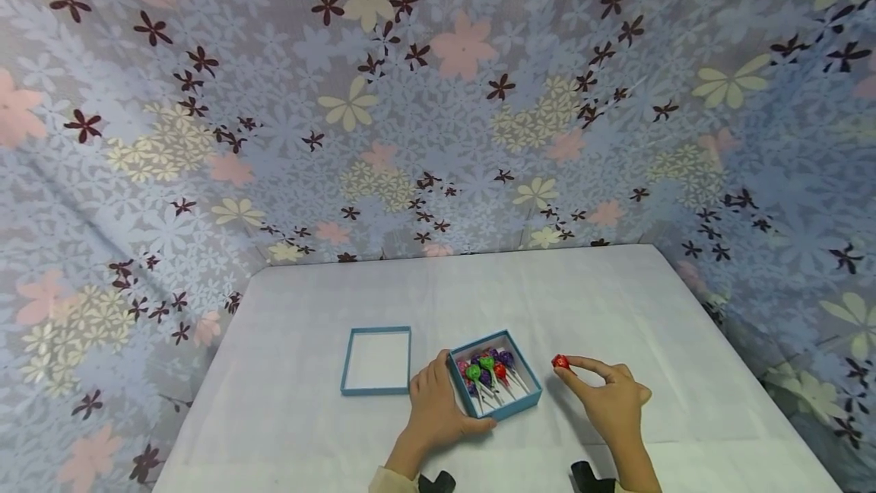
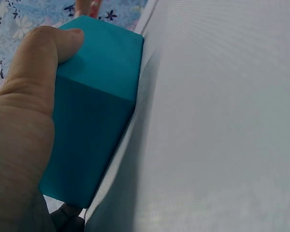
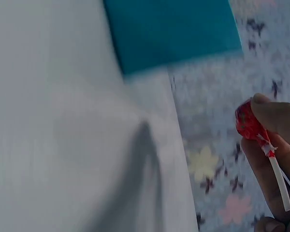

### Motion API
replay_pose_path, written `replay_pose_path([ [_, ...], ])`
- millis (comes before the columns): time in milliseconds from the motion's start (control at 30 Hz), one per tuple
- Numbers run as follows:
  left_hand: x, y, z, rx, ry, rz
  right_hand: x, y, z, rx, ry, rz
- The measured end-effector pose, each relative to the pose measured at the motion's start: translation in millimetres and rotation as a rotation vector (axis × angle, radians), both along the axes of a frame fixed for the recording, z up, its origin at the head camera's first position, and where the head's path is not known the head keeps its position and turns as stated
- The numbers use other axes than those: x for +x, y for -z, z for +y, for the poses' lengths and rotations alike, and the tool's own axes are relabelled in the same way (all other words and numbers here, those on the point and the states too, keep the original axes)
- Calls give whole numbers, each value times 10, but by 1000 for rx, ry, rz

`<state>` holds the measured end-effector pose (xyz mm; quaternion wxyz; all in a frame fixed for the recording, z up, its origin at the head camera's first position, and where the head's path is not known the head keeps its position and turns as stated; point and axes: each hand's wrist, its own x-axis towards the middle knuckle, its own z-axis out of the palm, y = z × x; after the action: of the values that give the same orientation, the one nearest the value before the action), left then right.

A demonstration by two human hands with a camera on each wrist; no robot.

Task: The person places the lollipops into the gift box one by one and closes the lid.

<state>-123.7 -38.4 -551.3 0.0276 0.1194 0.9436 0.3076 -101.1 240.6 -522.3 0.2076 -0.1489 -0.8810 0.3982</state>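
Observation:
An open blue box (image 1: 518,406) with a white inside stands on the table, holding several wrapped lollipops (image 1: 487,363) in green, red, purple and pink. My left hand (image 1: 436,409) grips the box at its left side and near corner; in the left wrist view the thumb lies on the box's blue wall (image 2: 106,53). To the right of the box, my right hand (image 1: 612,398) pinches a red-wrapped lollipop (image 3: 250,121) by its head between thumb and finger, above the table. Its white stick (image 3: 280,186) points down across the fingers in the right wrist view.
A blue-rimmed box lid (image 1: 376,392), white inside, lies flat to the left of the box. Both rest on a table with a white cloth (image 1: 308,295). Flower-patterned fabric (image 1: 424,120) hangs behind and at both sides of the table.

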Motion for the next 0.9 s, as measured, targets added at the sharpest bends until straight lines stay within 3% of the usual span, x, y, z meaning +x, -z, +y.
replay_pose_path([
  [167,-9,1,13,5,-3,-19,-49,-55,-270,-37,-50,37],
  [467,-17,-25,13,-9,0,19,-126,-94,-578,-81,-113,66],
  [900,6,-21,4,-7,4,69,-154,5,-827,-27,-173,142],
])
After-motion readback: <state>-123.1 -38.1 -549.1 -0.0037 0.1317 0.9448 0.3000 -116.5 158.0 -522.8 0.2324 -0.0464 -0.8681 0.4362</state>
